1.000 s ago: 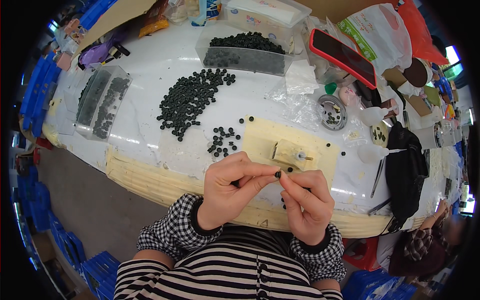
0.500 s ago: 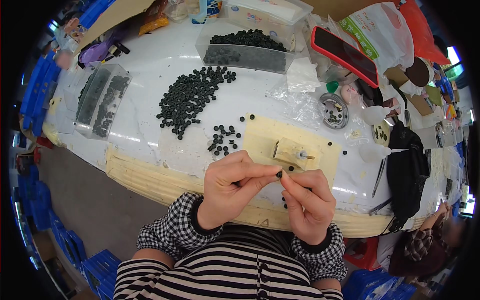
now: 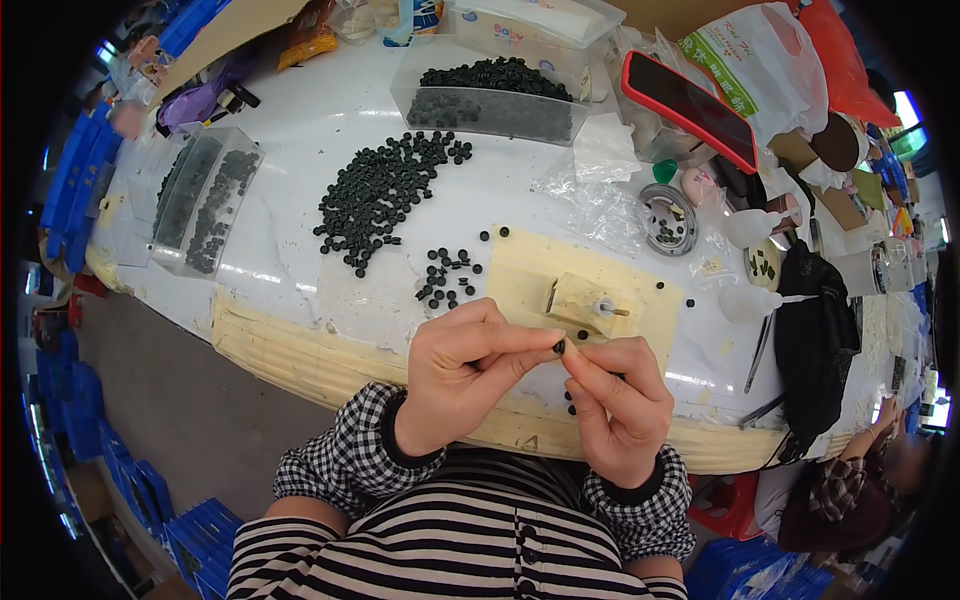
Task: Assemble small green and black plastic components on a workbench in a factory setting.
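Two bare hands meet just in front of the pale yellow foam pad (image 3: 520, 275) on the white tabletop (image 3: 300, 130). The left hand (image 3: 455, 375) pinches a small black round rubber part (image 3: 559, 347) between thumb and forefinger, its other fingers curled in. The right hand (image 3: 615, 405) is closed as well, its thumb and forefinger tips touching the same part from the other side; whether it holds anything more cannot be told. The part hangs above the near edge of the pad, clear of the table.

On the pad stands a small cream block fixture with a metal pin (image 3: 590, 303), just beyond the fingertips. Left of the pad lies a little scatter of black parts (image 3: 447, 277), and farther left and beyond it a big loose heap of the same black parts (image 3: 385, 190). Beyond the pad sits a clear plastic box full of black parts (image 3: 490, 95). Well to the left of the pad is a clear tray with two rows of black parts (image 3: 200, 200). Right of the pad lies a black cloth bag (image 3: 815, 340).
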`<state>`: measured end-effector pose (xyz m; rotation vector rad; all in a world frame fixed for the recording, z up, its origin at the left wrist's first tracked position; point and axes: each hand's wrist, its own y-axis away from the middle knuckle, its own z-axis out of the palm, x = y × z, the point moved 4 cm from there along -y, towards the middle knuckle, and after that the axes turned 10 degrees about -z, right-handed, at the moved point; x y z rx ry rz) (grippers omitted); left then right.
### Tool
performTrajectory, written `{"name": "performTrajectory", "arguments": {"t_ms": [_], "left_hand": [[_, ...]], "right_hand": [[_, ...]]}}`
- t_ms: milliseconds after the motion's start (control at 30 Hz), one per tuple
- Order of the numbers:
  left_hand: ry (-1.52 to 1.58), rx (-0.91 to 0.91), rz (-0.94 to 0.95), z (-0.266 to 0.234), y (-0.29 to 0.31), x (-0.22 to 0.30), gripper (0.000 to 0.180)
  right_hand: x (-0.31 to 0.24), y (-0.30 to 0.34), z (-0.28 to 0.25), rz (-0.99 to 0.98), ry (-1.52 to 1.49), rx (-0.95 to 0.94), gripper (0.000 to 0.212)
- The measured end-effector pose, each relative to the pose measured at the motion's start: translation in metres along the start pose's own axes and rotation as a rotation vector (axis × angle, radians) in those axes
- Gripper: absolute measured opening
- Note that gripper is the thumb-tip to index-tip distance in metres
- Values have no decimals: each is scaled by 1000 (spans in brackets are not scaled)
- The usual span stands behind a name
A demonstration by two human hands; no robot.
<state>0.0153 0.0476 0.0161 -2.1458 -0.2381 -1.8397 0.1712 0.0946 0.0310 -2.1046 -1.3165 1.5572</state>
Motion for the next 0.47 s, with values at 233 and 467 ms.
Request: {"name": "performTrajectory", "arguments": {"t_ms": [233,467], "left_hand": [[22,-38,-76,-1,-1,-3,21],[30,-53,-86,-2,-1,-3,21]], "right_hand": [[-1,-1,-1,-39,71,0,34],[-1,-1,-1,-39,70,-17,34]]}}
